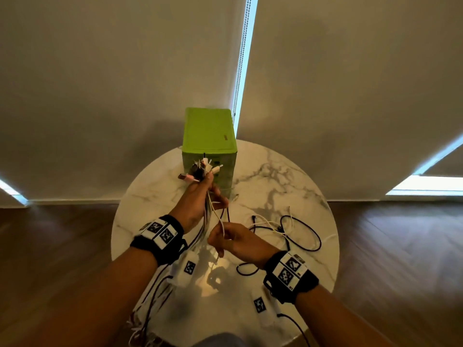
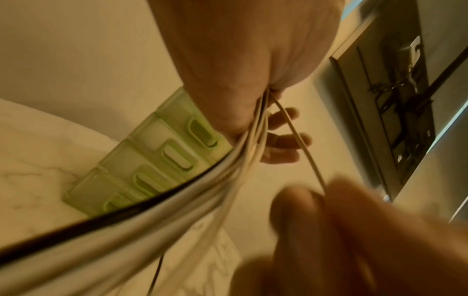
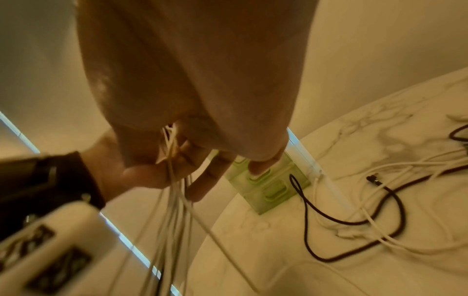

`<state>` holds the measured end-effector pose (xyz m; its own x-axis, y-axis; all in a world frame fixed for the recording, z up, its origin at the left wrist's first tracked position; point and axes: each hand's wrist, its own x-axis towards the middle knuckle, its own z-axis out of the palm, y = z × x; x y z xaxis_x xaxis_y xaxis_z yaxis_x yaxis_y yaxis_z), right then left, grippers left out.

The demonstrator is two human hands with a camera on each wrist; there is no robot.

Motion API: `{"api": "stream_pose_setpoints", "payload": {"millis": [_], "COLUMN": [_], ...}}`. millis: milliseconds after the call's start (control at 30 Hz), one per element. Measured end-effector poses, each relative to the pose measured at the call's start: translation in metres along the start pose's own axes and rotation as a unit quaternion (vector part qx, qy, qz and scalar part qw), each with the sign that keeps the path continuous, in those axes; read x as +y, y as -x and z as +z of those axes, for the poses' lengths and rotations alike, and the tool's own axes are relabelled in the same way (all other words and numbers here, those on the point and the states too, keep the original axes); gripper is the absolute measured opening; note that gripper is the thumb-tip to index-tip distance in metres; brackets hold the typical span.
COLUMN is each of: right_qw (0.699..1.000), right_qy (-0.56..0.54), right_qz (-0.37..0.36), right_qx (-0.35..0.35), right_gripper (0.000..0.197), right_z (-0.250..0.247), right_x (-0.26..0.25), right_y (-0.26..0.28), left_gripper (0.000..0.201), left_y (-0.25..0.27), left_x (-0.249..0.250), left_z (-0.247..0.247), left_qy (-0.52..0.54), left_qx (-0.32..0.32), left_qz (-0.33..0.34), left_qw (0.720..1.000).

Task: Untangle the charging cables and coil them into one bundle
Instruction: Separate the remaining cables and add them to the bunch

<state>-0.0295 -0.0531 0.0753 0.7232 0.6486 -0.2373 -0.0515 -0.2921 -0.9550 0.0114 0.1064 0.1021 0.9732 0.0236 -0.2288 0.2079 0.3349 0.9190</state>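
— So, what's nearest?

— A right hand (image 1: 235, 240) pinching one thin white cable (image 1: 217, 219). Beyond it, the left hand (image 1: 200, 204) grips a gathered bunch of white and black charging cables (image 1: 203, 171), plugs up.

— And farther out?

— Loose black and white cables (image 1: 295, 230) on the round marble table (image 1: 275, 176), before a green plastic box (image 1: 209, 132). I'd say gathering is partly done; coiling remains.
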Motion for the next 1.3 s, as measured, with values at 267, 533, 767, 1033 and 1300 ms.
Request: {"api": "stream_pose_setpoints", "payload": {"millis": [267, 533, 767, 1033, 1300], "right_qw": [0.992, 0.953, 0.931, 0.949, 0.995], "right_qy": [0.102, 0.222, 0.235, 0.255, 0.102], "right_qz": [0.070, 0.034, -0.059, -0.102, -0.020], "right_qx": [-0.022, 0.204, 0.273, 0.154, 0.007], "right_gripper": [0.058, 0.045, 0.043, 0.029, 0.045], "right_z": [-0.003, -0.065, -0.074, -0.055, -0.041], "right_x": [0.058, 0.066, -0.003, -0.035, -0.003], "right_y": [0.027, 0.034, 0.006, 0.002, 0.012], "left_gripper": [0.039, 0.040, 0.045, 0.037, 0.035], "left_y": [-0.009, -0.005, 0.019, 0.023, 0.014], "left_x": [0.062, 0.057, 0.020, 0.016, 0.019], "left_z": [-0.011, -0.020, 0.016, 0.034, 0.033], "left_qy": [0.079, -0.005, -0.215, -0.135, -0.032], "left_qx": [-0.004, 0.037, -0.006, 0.026, 0.073], "left_qz": [0.049, 0.072, 0.048, 0.012, 0.063], "left_qw": [0.996, 0.997, 0.976, 0.990, 0.995]}}
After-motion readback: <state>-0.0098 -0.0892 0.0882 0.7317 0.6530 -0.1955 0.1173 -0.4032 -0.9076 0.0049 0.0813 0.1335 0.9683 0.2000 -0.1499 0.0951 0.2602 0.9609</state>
